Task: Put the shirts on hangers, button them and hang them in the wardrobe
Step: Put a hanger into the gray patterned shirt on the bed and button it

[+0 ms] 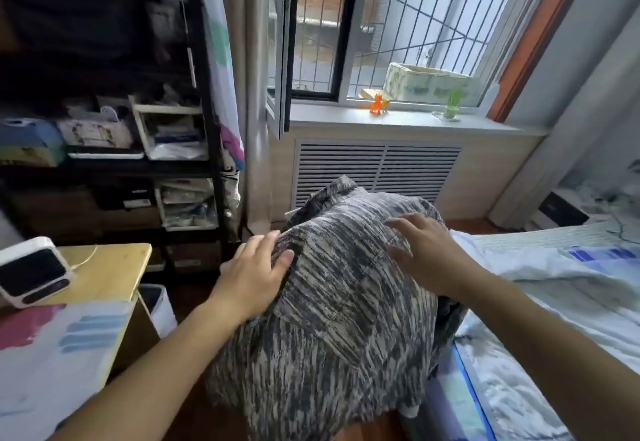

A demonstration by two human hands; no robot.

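Between counter [104, 267] and bed [554, 302], centre of view: grey/black mottled shirt [346, 302], draped in a rounded hump, back side up, lower hem hanging toward floor. Collar end points away from the person, toward radiator grille [377, 170] under window sill [415, 118]. Thin pale tip sticks out at shirt's upper L edge, poss. a hanger end; cannot confirm.

L hand [252, 274]: on shirt's L shoulder area, fingers bent over the fabric edge, thumb lying on top of cloth; grasping the shirt there. R hand [422, 250]: palm down on shirt's upper R side, fingers spread and nearly straight, pressing flat, nothing gripped. Slight motion blur on R fingertips.

Counter at L carries white box-shaped device w/ dark front [31, 270] and a pale sheet w/ red + blue patches [59, 343]. Black shelf unit [110, 128] behind it, packed w/ boxes and papers. Orange toy figure [378, 103] and small green plant in clear dish [451, 108] on sill, well apart. Bed at R has crumpled light-blue bedding.
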